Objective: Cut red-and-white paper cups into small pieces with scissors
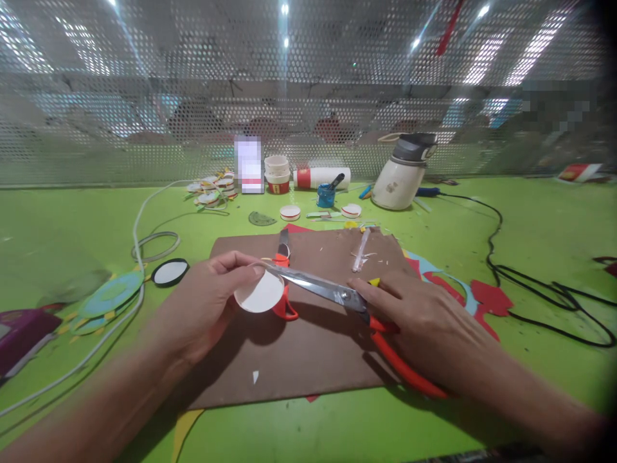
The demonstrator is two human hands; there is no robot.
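Observation:
Pinched between the thumb and fingers of my left hand [212, 296] is a round white paper disc [260, 294]. My right hand [409, 308] grips large scissors [328, 289] with orange-red handles, and their blades point left and reach the disc's upper edge. Both hands are above a brown cardboard sheet [332, 354]. A second pair of scissors [285, 301] with orange handles lies on the cardboard behind the disc, partly hidden by it. A small white paper scrap [255, 377] rests on the cardboard's near part, and a clear strip [360, 251] lies at its far right.
On the green table [337, 431] stand a white bottle [398, 183], paper cups [277, 177], a blue jar [325, 195] and a phone [249, 164]. Cables [569, 296] run at both sides. Red paper scraps [489, 298] lie right, a purple object [24, 334] left. Perforated metal [299, 96] rises behind.

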